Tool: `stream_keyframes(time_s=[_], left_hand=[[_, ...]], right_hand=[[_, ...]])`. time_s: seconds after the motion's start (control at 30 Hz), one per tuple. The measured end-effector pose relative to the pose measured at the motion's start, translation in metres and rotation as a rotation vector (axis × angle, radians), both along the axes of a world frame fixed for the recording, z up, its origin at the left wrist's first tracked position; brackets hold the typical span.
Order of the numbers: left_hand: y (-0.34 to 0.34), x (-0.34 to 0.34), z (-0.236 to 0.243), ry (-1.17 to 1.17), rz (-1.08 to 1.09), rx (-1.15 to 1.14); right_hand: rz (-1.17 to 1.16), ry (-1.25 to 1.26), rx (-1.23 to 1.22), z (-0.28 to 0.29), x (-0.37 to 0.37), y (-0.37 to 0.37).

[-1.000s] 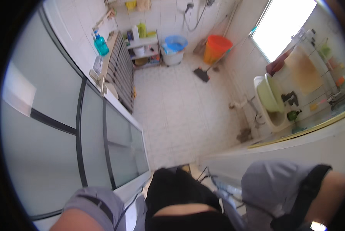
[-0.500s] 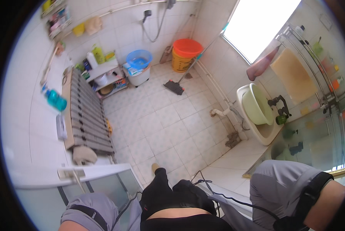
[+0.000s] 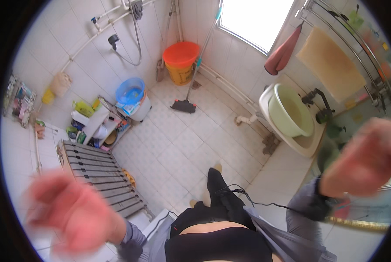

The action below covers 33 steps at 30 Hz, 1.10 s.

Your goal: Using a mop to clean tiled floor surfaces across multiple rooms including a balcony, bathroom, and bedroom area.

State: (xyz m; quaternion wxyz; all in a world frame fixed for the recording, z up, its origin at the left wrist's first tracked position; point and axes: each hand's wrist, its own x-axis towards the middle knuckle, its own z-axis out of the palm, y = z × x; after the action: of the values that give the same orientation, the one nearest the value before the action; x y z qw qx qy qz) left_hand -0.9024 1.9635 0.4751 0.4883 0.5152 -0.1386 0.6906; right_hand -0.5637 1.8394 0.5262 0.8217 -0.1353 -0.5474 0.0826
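Observation:
Both my hands are raised in front of the camera and blurred by motion. My left hand (image 3: 73, 214) is at the lower left, over a grey ribbed radiator (image 3: 99, 174), with fingers spread and nothing in it. My right hand (image 3: 361, 157) is at the right, near the white sink (image 3: 269, 126) that holds a pale green basin (image 3: 291, 109). I see nothing in it, and its fingers are too smeared to read. My black trouser leg (image 3: 217, 187) stands on the white tiled floor (image 3: 182, 148).
An orange bucket (image 3: 181, 59) stands by the far wall, with a mop (image 3: 184, 105) leaning near it. A blue basin (image 3: 131, 91) sits beside a low shelf of bottles (image 3: 95, 124). A shower head (image 3: 113, 41) hangs on the wall. Towels (image 3: 331, 63) hang at the right.
The view has swung right, away from the glass door and across the bathroom. Both hands have come up into view; earlier only my sleeves showed at the lower edge.

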Motion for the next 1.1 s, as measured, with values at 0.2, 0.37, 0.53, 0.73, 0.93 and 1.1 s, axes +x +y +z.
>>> stream_keyframes(time_s=[0.2, 0.37, 0.53, 0.73, 0.93, 1.1], left_hand=[[0.088, 0.019, -0.281, 1.255, 0.246, -0.940], [0.067, -0.008, -0.405, 1.571, -0.085, -1.251], [0.112, 0.000, -0.413, 1.678, -0.197, -1.385], [0.228, -0.001, -0.453, 1.664, -0.166, -1.342], [0.381, 0.020, -0.447, 1.759, -0.112, -1.102], [0.467, 0.034, -0.422, 1.678, -0.026, -1.156]], right_hand=[[0.012, 0.054, -1.341, -0.356, 0.045, 0.084], [0.667, -0.151, -1.939, -0.446, 0.037, 0.097], [0.643, -0.720, -2.075, -0.507, 0.074, 0.184], [0.287, -0.518, -2.054, -0.507, 0.114, 0.323], [0.345, 0.079, -2.139, -0.497, 0.142, 0.441], [0.151, -0.007, -1.939, -0.477, 0.173, 0.559]])
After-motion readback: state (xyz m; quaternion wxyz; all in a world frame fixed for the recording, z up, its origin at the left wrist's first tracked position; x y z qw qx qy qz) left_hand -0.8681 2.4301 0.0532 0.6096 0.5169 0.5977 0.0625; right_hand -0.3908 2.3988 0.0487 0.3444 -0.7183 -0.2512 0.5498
